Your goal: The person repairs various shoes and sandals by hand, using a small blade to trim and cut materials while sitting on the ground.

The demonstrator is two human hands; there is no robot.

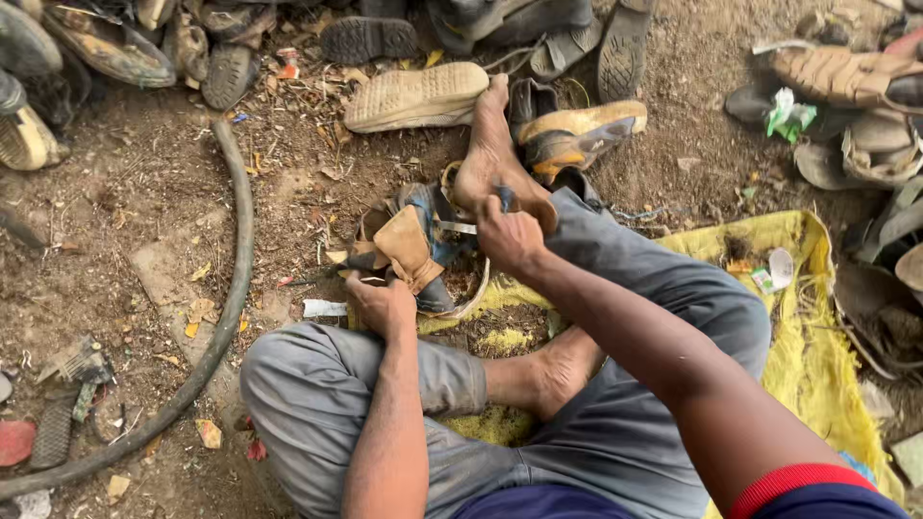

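Hiding the blade's tip, hands (380, 303) grip a torn shoe (413, 250).

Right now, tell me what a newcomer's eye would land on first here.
At the centre, a torn tan and blue shoe lies on the dirt, pinned by a bare foot. The left hand has a grip on its lower edge, and the right hand presses a metal blade into it. Worn shoes are heaped along the top, and a black hose curves down the left.
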